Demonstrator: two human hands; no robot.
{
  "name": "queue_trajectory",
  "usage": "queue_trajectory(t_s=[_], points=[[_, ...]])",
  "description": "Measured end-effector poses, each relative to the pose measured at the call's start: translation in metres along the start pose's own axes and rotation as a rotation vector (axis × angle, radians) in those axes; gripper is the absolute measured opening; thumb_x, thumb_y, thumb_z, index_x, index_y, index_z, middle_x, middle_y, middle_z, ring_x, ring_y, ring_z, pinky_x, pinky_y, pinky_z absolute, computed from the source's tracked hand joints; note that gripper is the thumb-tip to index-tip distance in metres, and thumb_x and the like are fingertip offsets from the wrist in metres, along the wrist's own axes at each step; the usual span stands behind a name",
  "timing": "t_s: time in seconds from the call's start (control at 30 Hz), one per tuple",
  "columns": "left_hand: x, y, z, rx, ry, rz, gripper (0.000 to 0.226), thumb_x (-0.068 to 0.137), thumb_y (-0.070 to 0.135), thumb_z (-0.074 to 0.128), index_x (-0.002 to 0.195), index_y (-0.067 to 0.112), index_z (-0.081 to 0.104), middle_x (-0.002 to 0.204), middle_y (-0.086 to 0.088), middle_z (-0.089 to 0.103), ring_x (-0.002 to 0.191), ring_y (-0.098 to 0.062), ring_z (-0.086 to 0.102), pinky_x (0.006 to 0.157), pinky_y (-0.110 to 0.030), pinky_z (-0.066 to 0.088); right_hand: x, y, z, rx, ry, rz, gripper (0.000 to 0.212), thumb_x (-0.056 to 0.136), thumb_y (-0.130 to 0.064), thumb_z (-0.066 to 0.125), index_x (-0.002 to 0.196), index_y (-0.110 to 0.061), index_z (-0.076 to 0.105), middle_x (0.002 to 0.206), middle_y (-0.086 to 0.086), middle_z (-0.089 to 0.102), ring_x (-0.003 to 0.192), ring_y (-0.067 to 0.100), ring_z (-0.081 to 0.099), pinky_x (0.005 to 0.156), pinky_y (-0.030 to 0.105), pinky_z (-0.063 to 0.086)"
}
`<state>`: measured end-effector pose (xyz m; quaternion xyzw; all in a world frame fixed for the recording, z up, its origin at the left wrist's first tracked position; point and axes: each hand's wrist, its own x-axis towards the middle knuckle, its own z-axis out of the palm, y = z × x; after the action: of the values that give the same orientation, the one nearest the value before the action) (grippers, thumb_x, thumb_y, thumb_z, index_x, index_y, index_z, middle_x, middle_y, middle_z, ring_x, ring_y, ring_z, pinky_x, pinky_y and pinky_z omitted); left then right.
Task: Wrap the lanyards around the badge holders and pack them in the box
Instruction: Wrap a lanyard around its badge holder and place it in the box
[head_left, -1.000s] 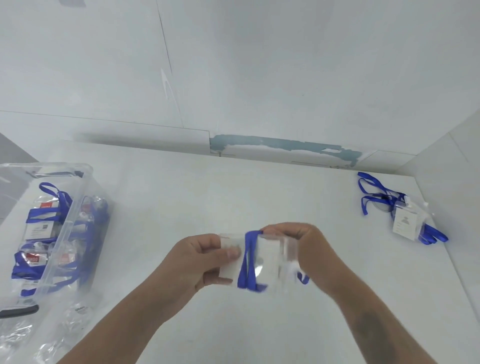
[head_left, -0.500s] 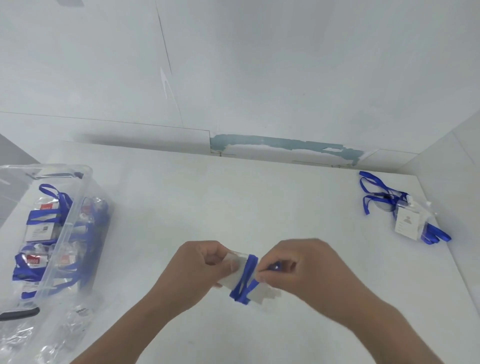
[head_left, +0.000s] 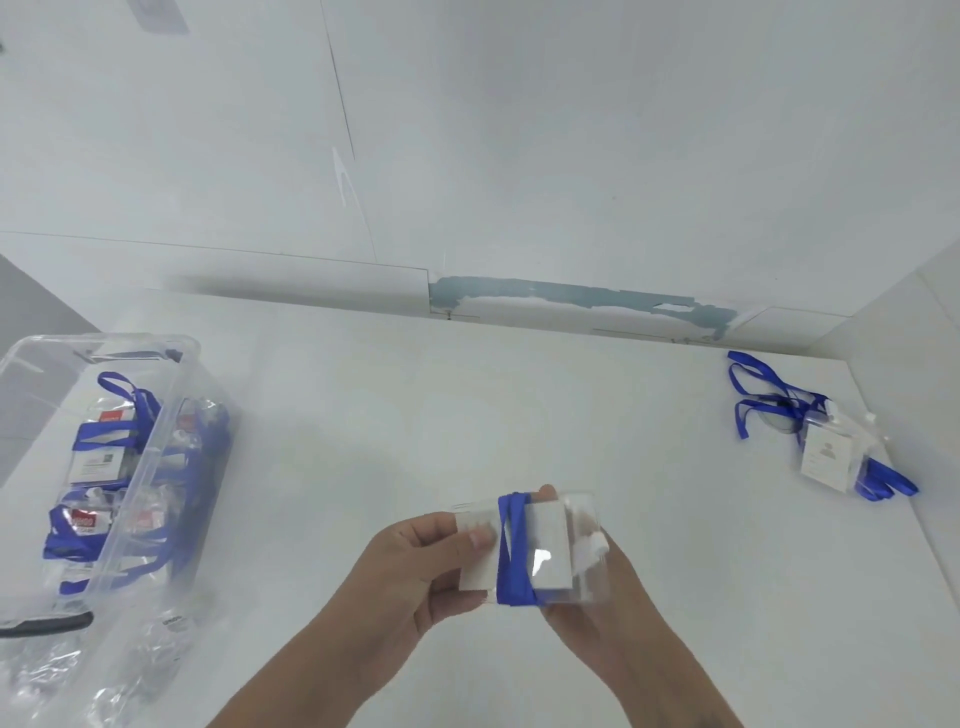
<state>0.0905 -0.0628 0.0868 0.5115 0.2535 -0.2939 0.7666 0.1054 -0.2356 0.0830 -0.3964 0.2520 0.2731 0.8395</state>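
Both hands hold one clear badge holder (head_left: 540, 545) between them above the table (head_left: 415, 415): the left hand (head_left: 415, 566) pinches its left end, the right hand (head_left: 597, 597) cradles its right end, fingers curled round it. Its blue lanyard (head_left: 511, 551) is already wound around the middle; tuck the loose end firmly so the turns don't slip. The clear plastic box (head_left: 156, 441), far left of the hands, holds several wrapped ones, too overlapped to count. One pile of unwrapped badges (head_left: 826, 447) waits far right.

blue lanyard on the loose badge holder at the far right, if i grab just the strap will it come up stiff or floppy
Probably floppy: the loose blue fabric lanyard lies in slack, crossing loops on the white table. The clear plastic badge holder clipped to it would likely dangle and swing. It looks thin and flat, so probably light, and its glossy sleeve may be a bit slippery.
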Motion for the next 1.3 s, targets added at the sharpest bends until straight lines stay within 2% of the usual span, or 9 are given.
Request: queue_trajectory(t_s=[0.1,0.17,0.33,0.47,0.57,0.7,0.8,0.97,1.3], points=[[-0.003,-0.003,0.005,-0.028,0.154,0.038,0.014,0.083,0.016,0.071,0.091,0.006,0.078,0.101,-0.017,0.075,0.079,-0.022,0.068,0.069,-0.028,0.058,0.000,0.004,-0.002,-0.116,0.003,-0.087,0.052,0.083,-0.047,0.069,0.103,0.001,0.070,0.108,0.022,0.069,0.092,0.039,0.066,0.083,0.050,0.051],[-0.006,-0.003,0.011,-0.025,0.232,0.073,0.013,0.087,0.013,0.069,0.095,0.006,0.076,0.098,-0.014,0.076,0.081,-0.022,0.072,0.074,-0.032,0.057,-0.003,0.000,-0.002,-0.180,-0.013,-0.094,0.052,0.087,-0.055,0.057,0.104,-0.008,0.074,0.105,0.015,0.072,0.086,0.030,0.066,0.074,0.042,0.055],[-0.012,0.000,0.022,0.080,0.270,0.107,0.012,0.089,0.013,0.068,0.098,0.010,0.074,0.096,-0.010,0.077,0.091,-0.027,0.074,0.079,-0.037,0.059,-0.005,-0.019,-0.004,-0.629,-0.051,-0.201,0.017,0.094,-0.026,0.061,0.097,-0.016,0.075,0.095,0.010,0.073,0.083,0.022,0.068,0.069,0.032,0.054],[-0.016,0.011,0.023,0.313,0.197,0.170,0.023,0.084,0.018,0.074,0.106,0.025,0.071,0.101,0.007,0.076,0.095,-0.018,0.072,0.088,-0.042,0.058,-0.010,-0.041,-0.006,-0.881,-0.116,-0.190,0.016,0.095,-0.018,0.059,0.090,-0.012,0.073,0.077,0.002,0.067,0.069,0.015,0.061,0.065,0.027,0.053],[-0.020,0.020,0.026,0.475,0.161,0.227,0.014,0.086,0.019,0.072,0.093,0.029,0.078,0.091,0.007,0.077,0.084,-0.014,0.072,0.085,-0.036,0.058,-0.014,-0.050,-0.004,-1.004,-0.184,-0.183,0.017,0.095,-0.020,0.061,0.082,-0.012,0.069,0.075,0.004,0.062,0.068,0.016,0.058,0.064,0.026,0.051],[-0.025,0.026,0.021,0.593,0.102,0.238,0.013,0.085,0.018,0.073,0.083,0.029,0.079,0.085,0.001,0.077,0.084,-0.027,0.072,0.083,-0.039,0.057,-0.018,-0.051,0.000,-1.123,-0.199,-0.210,0.022,0.092,-0.024,0.064,0.081,-0.005,0.063,0.071,0.004,0.057,0.064,0.016,0.052,0.060,0.027,0.045],[-0.027,0.026,0.012,0.666,0.052,0.214,0.008,0.084,0.019,0.074,0.082,0.025,0.078,0.083,-0.002,0.077,0.076,-0.023,0.070,0.080,-0.037,0.057,-0.021,-0.043,0.003,-1.168,-0.199,-0.211,0.025,0.089,-0.024,0.065,0.084,0.000,0.060,0.072,0.005,0.055,0.064,0.015,0.048,0.060,0.029,0.039],[-0.031,0.024,-0.014,0.669,0.013,0.156,0.005,0.085,0.016,0.072,0.085,0.017,0.077,0.080,-0.004,0.077,0.069,-0.013,0.067,0.074,-0.030,0.057,-0.025,-0.021,0.018,-1.091,-0.151,-0.220,0.004,0.085,-0.017,0.069,0.083,-0.019,0.068,0.079,-0.002,0.067,0.067,0.011,0.060,0.060,0.020,0.047],[-0.057,0.036,-0.113,0.735,-0.118,0.042,0.010,0.085,0.015,0.069,0.083,0.019,0.078,0.080,-0.007,0.077,0.072,-0.017,0.072,0.079,-0.033,0.061,-0.023,0.052,0.089,-1.085,-0.073,-0.165,0.018,0.080,-0.013,0.074,0.091,-0.027,0.071,0.089,-0.005,0.073,0.075,0.009,0.067,0.067,0.020,0.052]])
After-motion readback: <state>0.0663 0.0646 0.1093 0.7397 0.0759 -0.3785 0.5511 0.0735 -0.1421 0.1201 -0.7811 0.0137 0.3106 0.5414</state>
